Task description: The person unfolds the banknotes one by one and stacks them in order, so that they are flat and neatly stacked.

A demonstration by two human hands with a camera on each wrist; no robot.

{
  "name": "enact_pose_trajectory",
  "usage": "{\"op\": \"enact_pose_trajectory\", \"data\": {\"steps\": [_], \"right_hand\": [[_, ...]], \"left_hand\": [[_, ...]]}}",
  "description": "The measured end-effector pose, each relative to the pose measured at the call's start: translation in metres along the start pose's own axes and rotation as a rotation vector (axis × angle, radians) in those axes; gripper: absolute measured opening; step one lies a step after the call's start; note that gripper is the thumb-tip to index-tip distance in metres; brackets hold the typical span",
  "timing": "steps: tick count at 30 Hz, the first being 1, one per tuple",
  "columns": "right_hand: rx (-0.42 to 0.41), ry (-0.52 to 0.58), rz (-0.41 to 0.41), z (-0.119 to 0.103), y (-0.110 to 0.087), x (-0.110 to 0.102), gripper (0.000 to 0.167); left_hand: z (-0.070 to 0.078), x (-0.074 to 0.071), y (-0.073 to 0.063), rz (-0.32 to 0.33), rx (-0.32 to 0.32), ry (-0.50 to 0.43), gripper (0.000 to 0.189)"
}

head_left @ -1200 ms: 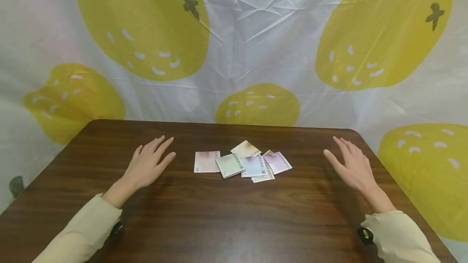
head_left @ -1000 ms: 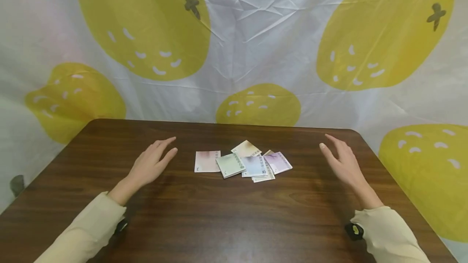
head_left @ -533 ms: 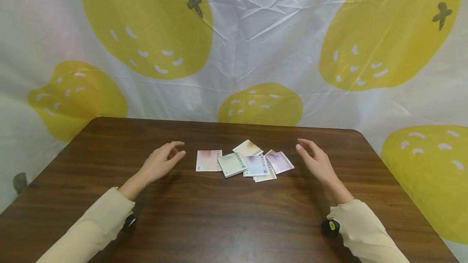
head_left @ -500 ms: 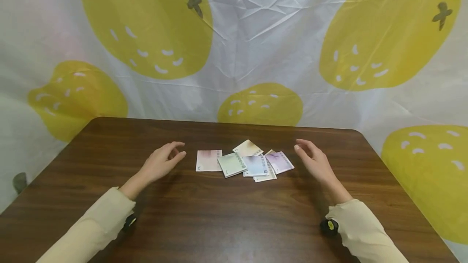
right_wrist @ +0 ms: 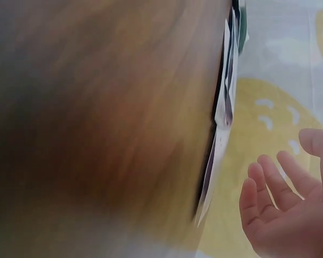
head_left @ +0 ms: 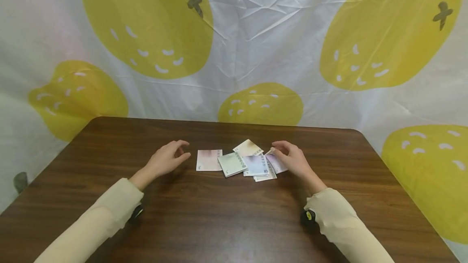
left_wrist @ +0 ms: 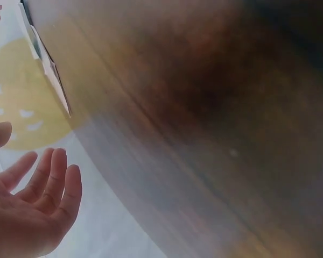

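Note:
Colourful banknotes overlap in a loose group at the middle of the table. A pinkish-red note [head_left: 209,160] lies at the left end, partly under a green note [head_left: 232,164]. Behind them is a yellowish note [head_left: 248,147]. A blue note [head_left: 255,164] overlaps a pale note [head_left: 267,177], with a purple note [head_left: 277,164] on the right. My right hand [head_left: 295,162] hovers over the purple note and partly hides it; its fingers are loosely bent around nothing in the right wrist view. To the left of the red note, my left hand [head_left: 164,160] hangs apart from it, fingers relaxed.
The brown wooden table [head_left: 219,222] has rounded far corners. Behind it hangs a white cloth [head_left: 270,44] printed with big yellow lemons. A dark rounded object [head_left: 20,182] shows beyond the table's left edge. Both sleeves have a dark wrist device beneath them.
My right hand has swept left from the table's right side to above the purple note. The left hand has drifted slightly right, its fingers bending more. The banknotes have stayed put.

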State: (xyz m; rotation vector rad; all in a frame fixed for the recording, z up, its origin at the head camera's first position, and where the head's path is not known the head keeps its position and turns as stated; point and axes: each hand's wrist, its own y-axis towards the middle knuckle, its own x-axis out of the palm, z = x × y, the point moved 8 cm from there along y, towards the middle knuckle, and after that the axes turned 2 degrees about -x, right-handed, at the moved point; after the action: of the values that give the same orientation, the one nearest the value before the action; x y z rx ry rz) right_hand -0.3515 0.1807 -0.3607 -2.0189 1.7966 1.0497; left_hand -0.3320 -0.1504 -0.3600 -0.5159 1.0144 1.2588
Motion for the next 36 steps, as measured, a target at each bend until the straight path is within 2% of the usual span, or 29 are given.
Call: {"op": "enact_pose_trajectory", "data": {"steps": [13,17,24,30,36], "right_hand": [[0.037,-0.016,-0.091,-0.018,0.024,0.039,0.026],[0.009,-0.008,-0.093,-0.026,0.031,0.051,0.025],[0.029,0.004,-0.107,-0.036,0.042,0.073,0.026],[0.070,-0.003,-0.164,-0.039,0.048,0.096,0.028],[0.029,-0.009,-0.197,-0.049,0.053,0.111,0.031]], "left_hand": [[-0.010,0.009,0.012,-0.071,-0.043,0.047,0.041],[-0.011,0.012,0.016,-0.098,-0.050,0.066,0.041],[-0.009,0.017,0.021,-0.125,-0.059,0.092,0.042],[-0.005,0.024,0.025,-0.155,-0.066,0.109,0.046],[-0.004,0.031,0.029,-0.178,-0.076,0.136,0.050]]}}
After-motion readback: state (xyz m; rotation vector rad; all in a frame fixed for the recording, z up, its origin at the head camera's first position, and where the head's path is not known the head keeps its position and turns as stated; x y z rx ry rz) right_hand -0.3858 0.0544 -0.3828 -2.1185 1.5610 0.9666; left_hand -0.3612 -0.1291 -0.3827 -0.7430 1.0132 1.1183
